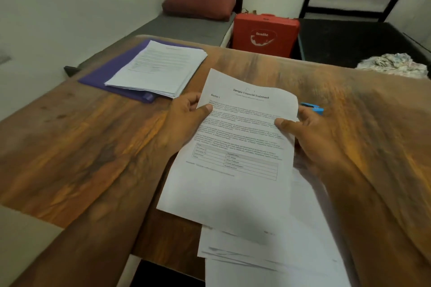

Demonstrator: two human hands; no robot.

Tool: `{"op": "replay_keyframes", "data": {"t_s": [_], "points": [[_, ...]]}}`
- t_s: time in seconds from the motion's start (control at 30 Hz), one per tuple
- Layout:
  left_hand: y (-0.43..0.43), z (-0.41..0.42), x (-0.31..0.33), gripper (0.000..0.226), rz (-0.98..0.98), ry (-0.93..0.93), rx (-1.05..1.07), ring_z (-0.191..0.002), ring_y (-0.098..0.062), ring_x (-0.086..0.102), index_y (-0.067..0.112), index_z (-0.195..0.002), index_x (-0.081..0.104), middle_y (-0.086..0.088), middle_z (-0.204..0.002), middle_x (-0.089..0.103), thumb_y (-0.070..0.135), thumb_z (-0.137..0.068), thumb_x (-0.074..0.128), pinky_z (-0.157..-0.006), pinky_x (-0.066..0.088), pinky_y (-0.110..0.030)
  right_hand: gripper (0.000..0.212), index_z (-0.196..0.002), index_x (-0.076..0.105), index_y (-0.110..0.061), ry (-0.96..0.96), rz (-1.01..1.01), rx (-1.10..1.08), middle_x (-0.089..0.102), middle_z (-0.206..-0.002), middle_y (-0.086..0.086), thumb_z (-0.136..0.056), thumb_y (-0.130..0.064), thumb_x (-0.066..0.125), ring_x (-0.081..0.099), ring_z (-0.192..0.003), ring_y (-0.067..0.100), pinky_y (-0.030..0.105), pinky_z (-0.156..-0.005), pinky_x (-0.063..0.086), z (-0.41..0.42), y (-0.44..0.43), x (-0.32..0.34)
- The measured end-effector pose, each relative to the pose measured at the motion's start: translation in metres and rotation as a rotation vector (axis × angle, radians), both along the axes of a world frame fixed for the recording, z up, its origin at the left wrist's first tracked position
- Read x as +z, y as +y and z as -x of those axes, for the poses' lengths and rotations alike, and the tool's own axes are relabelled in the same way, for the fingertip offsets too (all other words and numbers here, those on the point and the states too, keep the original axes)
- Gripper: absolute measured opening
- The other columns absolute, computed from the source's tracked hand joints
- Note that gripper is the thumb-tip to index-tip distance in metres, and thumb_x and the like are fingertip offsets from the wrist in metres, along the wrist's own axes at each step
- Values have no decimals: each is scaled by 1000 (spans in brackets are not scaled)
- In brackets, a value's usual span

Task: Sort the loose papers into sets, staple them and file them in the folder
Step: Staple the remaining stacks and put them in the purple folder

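a: grip on the sheet (238,147)?
b: left hand (186,119) pinched its left edge, thumb on top, fingers curled beneath. right hand (310,137) pinched the right edge likewise, thumb on the print. both grips narrow, closed on paper.
a: position?
b: held above the table (70,135), over loose papers (268,258) at the near edge.
a: folder (102,74)?
b: purple, far left on the table, a stack (161,67) lying on it. blue stapler (313,107) just beyond the right hand, partly hidden.
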State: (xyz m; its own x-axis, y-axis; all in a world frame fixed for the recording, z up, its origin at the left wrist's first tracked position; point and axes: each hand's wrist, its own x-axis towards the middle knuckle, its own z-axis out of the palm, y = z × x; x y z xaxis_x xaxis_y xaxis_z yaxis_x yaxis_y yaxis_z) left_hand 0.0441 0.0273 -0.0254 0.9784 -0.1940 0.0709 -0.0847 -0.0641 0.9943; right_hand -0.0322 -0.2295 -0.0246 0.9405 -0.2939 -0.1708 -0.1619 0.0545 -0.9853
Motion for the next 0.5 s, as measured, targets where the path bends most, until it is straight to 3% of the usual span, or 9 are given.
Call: {"op": "replay_keyframes", "data": {"t_s": [0.07, 0.17, 0.33, 0.43, 0.5], "points": [[23, 1, 8, 20, -29, 15, 38, -97, -27, 77, 8, -118, 69, -8, -108, 78, 5, -99, 65, -86, 62, -43, 41, -135, 57, -25, 26, 99, 28, 81, -98, 5, -97, -21, 73, 78, -79, 25, 39, -59, 61, -6, 16, 4], [65, 4, 16, 21, -104, 27, 111, -94, -27, 77, 5, -119, 69, -8, -106, 79, 7, -99, 65, -80, 63, -39, 41, -135, 55, -25, 38, 185, 139, 81, -92, 5, -98, -21, 71, 71, -65, 21, 28, -43, 45, -15, 49, 14], [148, 13, 7, 17, -352, -13, 237, -88, -17, 77, 14, -115, 70, 0, -100, 78, 17, -98, 70, -74, 62, -32, 40, -130, 56, -22, 62, 307, 316, 79, -93, 0, -95, -16, 75, 70, -54, 15, 26, -43, 47, -26, 124, 21], [193, 13, -11, 29, -642, 12, 288, -88, -9, 72, 30, -117, 68, 12, -102, 74, 45, -93, 71, -81, 59, -32, 35, -118, 51, -30, 36, 403, 383, 78, -94, -6, -95, -18, 75, 71, -52, 16, 28, -47, 51, -24, 163, 18], [215, 14, -20, 43, -806, 59, 311, -98, -10, 69, 40, -126, 61, 16, -113, 71, 64, -91, 62, -93, 57, -39, 38, -120, 51, -31, 9, 495, 419, 77, -105, -7, -94, -19, 75, 70, -50, 19, 32, -52, 56, -21, 182, 12]]}}
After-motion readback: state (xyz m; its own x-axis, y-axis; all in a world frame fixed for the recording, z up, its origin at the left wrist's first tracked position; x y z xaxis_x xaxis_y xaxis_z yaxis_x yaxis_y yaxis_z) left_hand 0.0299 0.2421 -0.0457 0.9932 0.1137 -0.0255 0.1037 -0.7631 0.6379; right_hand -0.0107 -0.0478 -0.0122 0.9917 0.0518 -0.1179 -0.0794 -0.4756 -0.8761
